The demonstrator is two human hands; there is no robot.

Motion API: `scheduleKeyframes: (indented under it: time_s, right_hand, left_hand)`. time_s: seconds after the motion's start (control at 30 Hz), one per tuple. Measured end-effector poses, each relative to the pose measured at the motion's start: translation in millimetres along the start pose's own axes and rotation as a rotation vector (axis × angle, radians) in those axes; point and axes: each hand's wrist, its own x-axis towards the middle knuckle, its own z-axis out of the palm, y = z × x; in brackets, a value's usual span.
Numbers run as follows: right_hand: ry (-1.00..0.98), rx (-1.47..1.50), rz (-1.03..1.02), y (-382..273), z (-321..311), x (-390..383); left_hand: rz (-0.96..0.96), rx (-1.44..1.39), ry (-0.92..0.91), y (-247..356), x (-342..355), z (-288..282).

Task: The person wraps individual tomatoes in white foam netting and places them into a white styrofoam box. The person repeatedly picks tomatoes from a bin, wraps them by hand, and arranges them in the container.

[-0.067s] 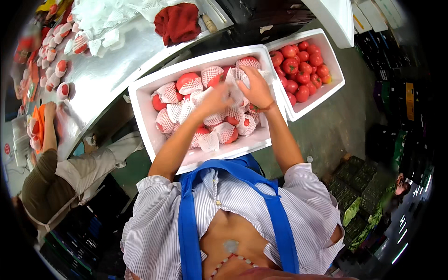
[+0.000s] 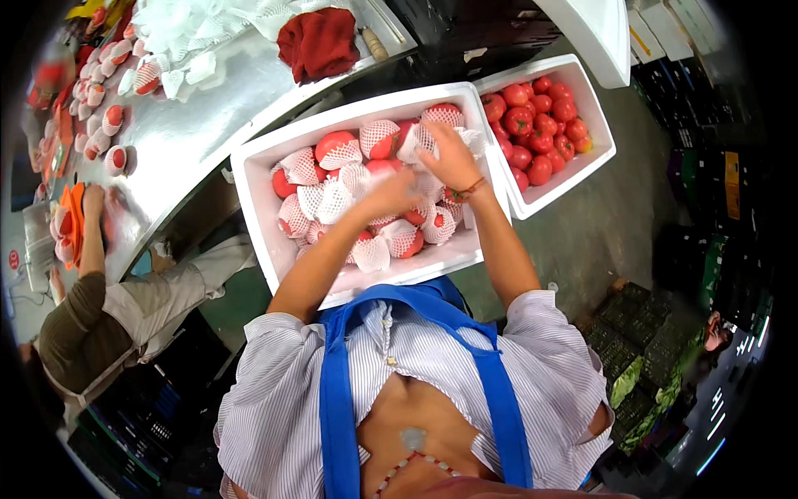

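Many net-sleeved tomatoes (image 2: 380, 139) are filling the white foam box (image 2: 252, 204), with both hands reaching over them! The left hand (image 2: 392, 195) is hovering mid-box, its fingers too blurred to tell. The right hand (image 2: 451, 158) is holding thumb and fingers apart beside a white net (image 2: 408, 147); whether they're gripping it, I can't tell. Outside, a second box (image 2: 565, 189) is carrying bare tomatoes (image 2: 519, 121), and a dark-red cloth (image 2: 317, 45) is lying on the metal counter (image 2: 208, 108).

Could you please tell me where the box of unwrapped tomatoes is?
In the head view, the box of unwrapped tomatoes is toward the upper right, immediately right of the white box of netted fruit.
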Motion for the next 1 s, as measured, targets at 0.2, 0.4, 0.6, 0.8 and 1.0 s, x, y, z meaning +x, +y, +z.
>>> scheduleKeyframes:
  time_s: [0.2,0.4,0.6,0.8,1.0]
  right_hand:
    - [-0.137,-0.126,-0.111,21.1,47.4,-67.8]
    - [-0.421,-0.040,-0.036,24.6,55.6,-90.2]
    - [-0.575,0.126,-0.050,24.3,25.6,-111.5]
    - [-0.354,0.113,0.018,18.4,-28.0,-116.9]
    - [-0.072,0.583,0.201,-14.5,-64.0,-61.2]
  left_hand:
    - [-0.273,-0.241,0.569,8.7,-19.6,-25.4]
    - [-0.156,0.440,0.978,-37.6,38.8,-17.7]
    - [-0.356,0.532,1.058,-25.8,64.3,1.5]
    - [-0.243,-0.350,0.858,-0.1,20.9,-29.3]
    - [0.047,-1.443,0.260,43.1,-47.5,-32.4]
